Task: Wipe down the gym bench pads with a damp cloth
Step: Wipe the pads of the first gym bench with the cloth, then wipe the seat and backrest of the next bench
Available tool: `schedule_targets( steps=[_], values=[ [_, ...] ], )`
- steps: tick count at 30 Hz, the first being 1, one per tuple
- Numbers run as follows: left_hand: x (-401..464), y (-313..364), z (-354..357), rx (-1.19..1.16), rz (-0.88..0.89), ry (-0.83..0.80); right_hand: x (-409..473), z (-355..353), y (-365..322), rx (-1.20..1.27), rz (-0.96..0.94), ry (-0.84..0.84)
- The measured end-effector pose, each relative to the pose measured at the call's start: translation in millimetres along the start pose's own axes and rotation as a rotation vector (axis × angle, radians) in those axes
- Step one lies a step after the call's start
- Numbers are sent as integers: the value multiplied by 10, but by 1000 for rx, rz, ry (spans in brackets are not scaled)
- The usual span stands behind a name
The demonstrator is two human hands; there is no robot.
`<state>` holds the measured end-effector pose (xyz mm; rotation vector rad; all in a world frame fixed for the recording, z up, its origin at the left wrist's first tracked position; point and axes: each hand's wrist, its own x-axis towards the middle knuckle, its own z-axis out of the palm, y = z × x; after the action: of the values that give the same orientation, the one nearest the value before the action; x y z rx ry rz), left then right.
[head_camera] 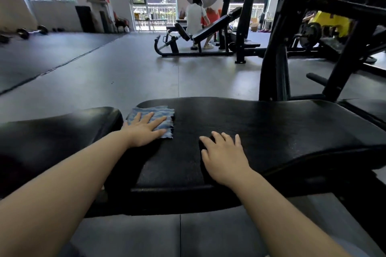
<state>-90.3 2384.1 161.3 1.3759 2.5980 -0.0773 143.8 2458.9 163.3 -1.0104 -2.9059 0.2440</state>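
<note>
We are pressing our left hand (144, 129) flat, fingers straight, on the blue cloth (155, 120) at the left end of the long bench pad (271, 131), beside the gap to the shorter pad (62, 131). Our right hand (223, 154) is resting open on the pad, holding nothing. Unpinched, the cloth may be bunching or slipping into that gap.

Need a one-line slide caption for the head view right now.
Left hand presses a blue cloth flat on the black bench pad; right hand rests bare on the pad.
</note>
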Motion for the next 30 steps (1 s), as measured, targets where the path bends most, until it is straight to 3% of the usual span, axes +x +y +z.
schedule_targets(
  steps=[4, 9, 15, 20, 23, 25, 27, 30],
  values=[
    [-120, -410, 166, -100, -22, -4, -12, -5, -40, 13, -8, 17],
    [-635, -422, 330, -136, 71, 6, -93, -91, 27, 45, -7, 44],
    [-1450, 25, 360, 106, 225, 56, -273, -163, 129, 107, 14, 109],
    [-1475, 402, 366, 324, 365, 118, -547, -172, 107, 168, 33, 174],
    [-1383, 644, 369, 301, 491, 202, -792, -130, 69, 214, 40, 234],
    [-1372, 776, 358, 62, 618, 266, -1029, -109, 72, 319, 68, 285],
    [-1494, 978, 309, -376, 674, 270, -1337, -97, 105, 460, 137, 316],
    [-1898, 1395, 286, -983, 603, 98, -1878, -89, 230, 544, 288, 388]
  ],
)
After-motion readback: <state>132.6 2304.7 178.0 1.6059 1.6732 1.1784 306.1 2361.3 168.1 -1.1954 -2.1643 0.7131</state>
